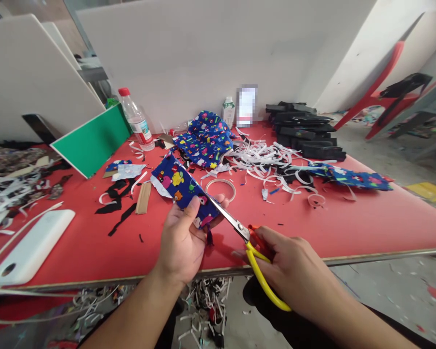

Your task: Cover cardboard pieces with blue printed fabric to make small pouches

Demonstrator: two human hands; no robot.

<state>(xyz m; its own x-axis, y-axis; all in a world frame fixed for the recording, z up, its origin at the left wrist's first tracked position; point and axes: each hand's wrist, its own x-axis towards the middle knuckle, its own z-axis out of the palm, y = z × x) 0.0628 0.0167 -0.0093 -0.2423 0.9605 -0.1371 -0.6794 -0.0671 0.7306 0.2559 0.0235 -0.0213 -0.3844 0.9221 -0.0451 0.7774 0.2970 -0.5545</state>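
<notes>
My left hand (183, 240) grips a blue cloth piece (178, 186) printed with cartoon animals, thumb on top, just above the red table (349, 223). My right hand (294, 271) holds scissors (245, 235) with yellow and orange handles. Their metal blades run up and left along the cloth's right edge, beside my left fingertips. A pile of the same blue printed fabric (205, 138) lies further back, and a long blue strip (352, 177) lies to the right.
White and black trimmings (269, 162) litter the table. A stack of black pieces (305, 131) sits back right, a water bottle (136, 118) and green board (92, 140) back left, a white phone (29, 249) front left, a white ring (221, 186) near the cloth. Scraps cover the floor below.
</notes>
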